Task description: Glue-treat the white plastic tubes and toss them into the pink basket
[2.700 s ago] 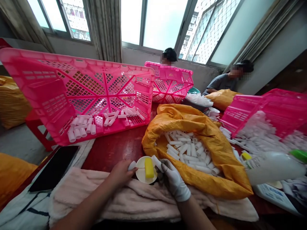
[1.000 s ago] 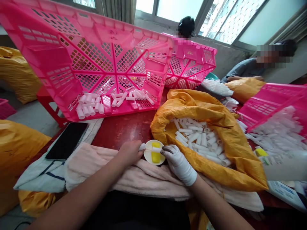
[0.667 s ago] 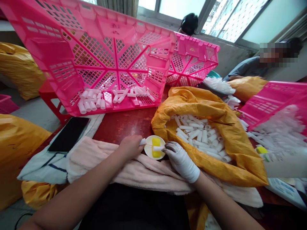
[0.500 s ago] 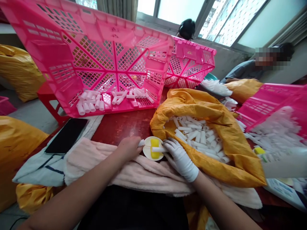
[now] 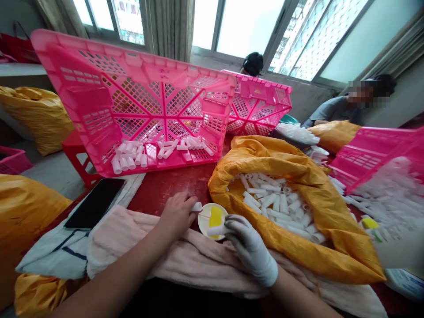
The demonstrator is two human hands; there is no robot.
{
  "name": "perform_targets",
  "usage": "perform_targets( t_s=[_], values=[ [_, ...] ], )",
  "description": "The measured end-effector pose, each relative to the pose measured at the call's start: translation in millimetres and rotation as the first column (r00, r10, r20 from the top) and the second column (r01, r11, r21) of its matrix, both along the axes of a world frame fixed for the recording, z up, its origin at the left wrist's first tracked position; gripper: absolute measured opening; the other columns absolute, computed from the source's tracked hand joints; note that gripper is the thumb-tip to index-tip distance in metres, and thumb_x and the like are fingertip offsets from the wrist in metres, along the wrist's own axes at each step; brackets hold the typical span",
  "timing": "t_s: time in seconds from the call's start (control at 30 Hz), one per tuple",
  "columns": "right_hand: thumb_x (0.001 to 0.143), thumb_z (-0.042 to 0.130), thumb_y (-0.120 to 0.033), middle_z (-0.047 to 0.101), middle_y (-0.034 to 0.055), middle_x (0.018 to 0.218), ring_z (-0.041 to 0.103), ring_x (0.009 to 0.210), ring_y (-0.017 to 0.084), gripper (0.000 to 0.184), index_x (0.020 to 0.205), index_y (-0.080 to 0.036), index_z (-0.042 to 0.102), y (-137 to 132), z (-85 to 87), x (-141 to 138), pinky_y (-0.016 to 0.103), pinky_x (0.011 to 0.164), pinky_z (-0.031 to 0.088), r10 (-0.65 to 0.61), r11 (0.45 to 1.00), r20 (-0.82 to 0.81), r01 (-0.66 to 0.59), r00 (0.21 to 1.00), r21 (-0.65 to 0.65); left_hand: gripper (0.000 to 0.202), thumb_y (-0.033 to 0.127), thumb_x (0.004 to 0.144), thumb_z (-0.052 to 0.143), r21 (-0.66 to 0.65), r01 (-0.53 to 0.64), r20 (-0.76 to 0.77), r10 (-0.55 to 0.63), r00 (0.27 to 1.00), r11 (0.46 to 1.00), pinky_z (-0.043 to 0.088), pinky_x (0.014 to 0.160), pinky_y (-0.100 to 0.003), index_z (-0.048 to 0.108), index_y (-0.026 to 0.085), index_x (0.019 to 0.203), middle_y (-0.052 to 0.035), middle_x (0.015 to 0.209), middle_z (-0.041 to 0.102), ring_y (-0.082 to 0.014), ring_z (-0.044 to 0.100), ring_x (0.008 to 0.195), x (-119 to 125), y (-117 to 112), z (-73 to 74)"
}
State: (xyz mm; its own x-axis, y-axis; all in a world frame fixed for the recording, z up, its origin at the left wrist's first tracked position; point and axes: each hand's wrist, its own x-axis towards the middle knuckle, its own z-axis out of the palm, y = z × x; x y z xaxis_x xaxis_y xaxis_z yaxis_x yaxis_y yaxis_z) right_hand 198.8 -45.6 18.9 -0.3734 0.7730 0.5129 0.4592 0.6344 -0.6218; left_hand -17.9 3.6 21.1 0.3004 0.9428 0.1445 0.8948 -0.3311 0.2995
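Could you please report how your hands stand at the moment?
Left hand pinching small white tube. Gloved right hand holding another tube over yellow sponge on small plate. Orange sack alongside.

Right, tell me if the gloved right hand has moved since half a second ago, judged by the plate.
Yes, toward the near rim of the plate: the gloved right hand now holds its white tube at that rim, not across the plate's middle.

One head-worn camera looks forward and down across a red table (image 5: 168, 187), close above the bare left hand (image 5: 177, 215) and gloved right hand (image 5: 251, 249). Its wide frame reaches the far windows (image 5: 245, 28)
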Motion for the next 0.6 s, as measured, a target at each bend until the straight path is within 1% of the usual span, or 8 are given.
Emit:
perform_targets(
  t_s=[0.1,0.2,0.23,0.3,0.4,0.47,0.5,0.6],
  values=[
    [0.084,0.047,-0.02,0.056,0.0041,0.104,0.058,0.087,0.016,0.022,0.105,-0.026,0.05,3.8,-6.0,-6.8,0.029,0.07,0.053,-0.199,0.968,-0.406,0.114,0.892,-0.222,0.027,0.032,0.08,0.046,0.025,0.082,0.062,-0.083,0.995,0.996,0.038,0.076,-0.03,0.051,0.023,0.104,-0.0035,0.094,0.058,-0.0183,0.053,0.087,-0.5,-7.5,9.2],
    [0.085,0.048,-0.024,0.059,0.0024,0.096,0.06,0.071,0.012,0.017,0.101,-0.026,0.052,4.5,-2.3,-14.5,0.024,0.056,0.053,-0.29,0.921,-0.51,0.092,0.81,-0.379,0.024,0.034,0.081,0.045,-0.023,0.2,0.17,-0.193,0.966,0.98,0.039,0.074,-0.025,0.05,0.022,0.101,-0.0019,0.092,0.06,-0.015,0.055,0.083,3.4,-14.8,12.2],
    [0.084,0.049,-0.023,0.059,0.0021,0.096,0.06,0.073,0.013,0.017,0.1,-0.026,0.053,3.9,1.4,-15.9,0.025,0.06,0.053,-0.284,0.927,-0.512,0.097,0.811,-0.362,0.022,0.035,0.081,0.045,-0.04,0.221,0.187,-0.21,0.96,0.975,0.04,0.073,-0.024,0.051,0.022,0.099,-0.0011,0.091,0.061,-0.0144,0.056,0.082,5.6,-17.1,12.2],
    [0.082,0.052,-0.018,0.057,0.002,0.098,0.058,0.087,0.015,0.018,0.098,-0.026,0.054,1.8,11.0,-16.3,0.029,0.074,0.051,-0.209,0.966,-0.453,0.112,0.867,-0.232,0.02,0.037,0.081,0.045,-0.081,0.241,0.183,-0.223,0.957,0.967,0.04,0.067,-0.023,0.051,0.022,0.093,0.0006,0.085,0.062,-0.014,0.057,0.077,11.2,-21.6,11.5],
    [0.08,0.052,-0.014,0.056,0.0033,0.102,0.052,0.099,0.017,0.021,0.098,-0.025,0.056,-0.3,22.9,-13.6,0.033,0.087,0.044,-0.004,0.999,-0.198,-0.005,0.98,-0.046,0.024,0.043,0.081,0.042,-0.128,0.262,0.133,-0.245,0.96,0.957,0.04,0.062,-0.022,0.051,0.022,0.089,0.0007,0.079,0.063,-0.0147,0.059,0.072,22.8,-29.5,9.7],
    [0.083,0.049,-0.021,0.058,0.0052,0.099,0.056,0.091,0.017,0.017,0.098,-0.022,0.056,1.1,24.5,-13.3,0.031,0.079,0.047,-0.005,0.994,-0.088,-0.004,0.996,-0.107,0.027,0.043,0.083,0.038,-0.124,0.252,0.065,-0.246,0.967,0.96,0.04,0.061,-0.023,0.052,0.02,0.087,-0.0013,0.077,0.064,-0.0159,0.059,0.071,32.3,-34.9,8.7],
    [0.085,0.046,-0.026,0.06,0.0052,0.091,0.058,0.082,0.016,0.015,0.094,-0.02,0.056,2.7,23.0,-14.1,0.028,0.072,0.049,-0.066,0.983,-0.073,0.052,0.995,-0.178,0.027,0.041,0.084,0.036,-0.117,0.235,0.02,-0.234,0.972,0.965,0.04,0.061,-0.024,0.052,0.019,0.086,-0.0026,0.076,0.064,-0.0167,0.059,0.07,37.1,-37.1,8.5],
    [0.089,0.035,-0.038,0.056,0.0011,0.064,0.054,0.056,0.012,0.031,0.074,-0.018,0.054,8.0,13.0,-19.5,0.023,0.051,0.046,-0.266,0.901,-0.065,0.225,0.962,-0.37,0.028,0.037,0.084,0.035,-0.134,0.173,-0.086,-0.185,0.979,0.976,0.041,0.059,-0.026,0.054,0.017,0.084,-0.0057,0.072,0.064,-0.0186,0.06,0.067,47.6,-40.7,9.4]
  ],
)
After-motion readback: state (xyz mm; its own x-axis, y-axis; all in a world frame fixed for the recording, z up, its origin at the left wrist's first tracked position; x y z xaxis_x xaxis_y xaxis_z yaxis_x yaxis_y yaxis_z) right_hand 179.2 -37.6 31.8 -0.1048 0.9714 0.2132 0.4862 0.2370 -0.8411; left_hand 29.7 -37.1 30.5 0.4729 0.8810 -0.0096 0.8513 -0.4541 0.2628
